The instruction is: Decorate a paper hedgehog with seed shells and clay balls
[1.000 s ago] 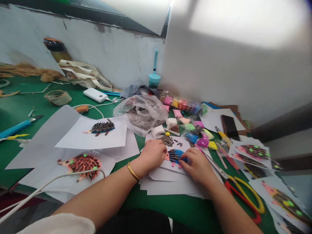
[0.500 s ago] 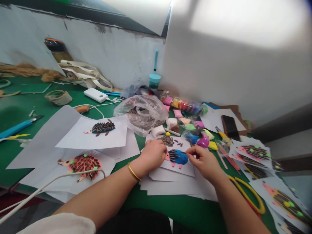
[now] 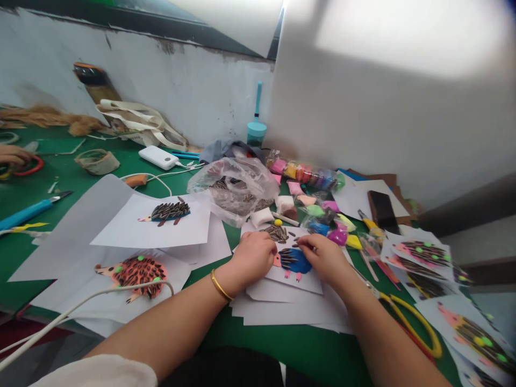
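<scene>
A blue clay hedgehog [image 3: 300,262] with a pink face and feet lies on white paper [image 3: 278,275], with striped seeds set in its front part. My left hand [image 3: 256,255] rests on the paper at the hedgehog's face, its fingers curled together; whatever they hold is hidden. Over the hedgehog's upper right edge is my right hand [image 3: 324,257], thumb and forefinger pinched at a dark sunflower seed [image 3: 296,245]. Behind the hedgehog, loose sunflower seeds [image 3: 277,233] form a small pile on the same sheet.
A plastic bag of seeds [image 3: 237,191] and clay packets [image 3: 316,228] lie behind. Yellow-handled scissors [image 3: 417,322] and finished hedgehog sheets [image 3: 463,317] are at right. More hedgehog sheets [image 3: 141,236] and a blue knife [image 3: 30,211] are left. Another person's hand [image 3: 14,157] holds red-handled scissors.
My right hand has moved left and slightly up, from the hedgehog's right side toward the loose seeds. My left hand has hardly moved. Another person's hand with scissors has appeared at far left.
</scene>
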`<state>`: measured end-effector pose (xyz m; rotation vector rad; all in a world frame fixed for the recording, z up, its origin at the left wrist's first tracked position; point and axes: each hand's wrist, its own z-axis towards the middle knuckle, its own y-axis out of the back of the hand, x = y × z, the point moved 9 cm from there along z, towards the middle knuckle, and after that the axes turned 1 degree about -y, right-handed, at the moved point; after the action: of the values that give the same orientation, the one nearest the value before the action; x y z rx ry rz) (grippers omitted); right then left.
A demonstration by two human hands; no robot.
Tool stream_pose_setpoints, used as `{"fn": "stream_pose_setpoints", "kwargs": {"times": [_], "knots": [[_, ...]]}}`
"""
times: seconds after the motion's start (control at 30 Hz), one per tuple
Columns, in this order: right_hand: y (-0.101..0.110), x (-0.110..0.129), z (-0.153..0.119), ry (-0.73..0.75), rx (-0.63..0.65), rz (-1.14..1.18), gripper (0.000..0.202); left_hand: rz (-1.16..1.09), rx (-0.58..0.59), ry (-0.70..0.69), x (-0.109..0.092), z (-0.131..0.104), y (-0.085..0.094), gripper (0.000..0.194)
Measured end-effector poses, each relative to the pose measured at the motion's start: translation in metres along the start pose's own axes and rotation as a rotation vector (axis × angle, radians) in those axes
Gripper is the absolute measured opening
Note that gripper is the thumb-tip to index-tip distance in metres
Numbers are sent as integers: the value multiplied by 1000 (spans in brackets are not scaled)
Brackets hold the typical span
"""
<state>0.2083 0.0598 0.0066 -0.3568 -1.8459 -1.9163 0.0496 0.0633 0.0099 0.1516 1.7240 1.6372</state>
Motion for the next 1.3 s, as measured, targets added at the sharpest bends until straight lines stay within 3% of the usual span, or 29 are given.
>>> {"fn": "stream_pose_setpoints", "kwargs": {"times": [0.33,0.57,1.3], "knots": [[18,2,-19,-22,-43,119,17,-7,3,9,0,1,0,23],[6,19,-47,91,-38,116,14,-15,-1,-3,0,0,0,22],[-5,40,-48,250,-93,-78,17,-17,-18,-3,-1,-1,1,22]]}}
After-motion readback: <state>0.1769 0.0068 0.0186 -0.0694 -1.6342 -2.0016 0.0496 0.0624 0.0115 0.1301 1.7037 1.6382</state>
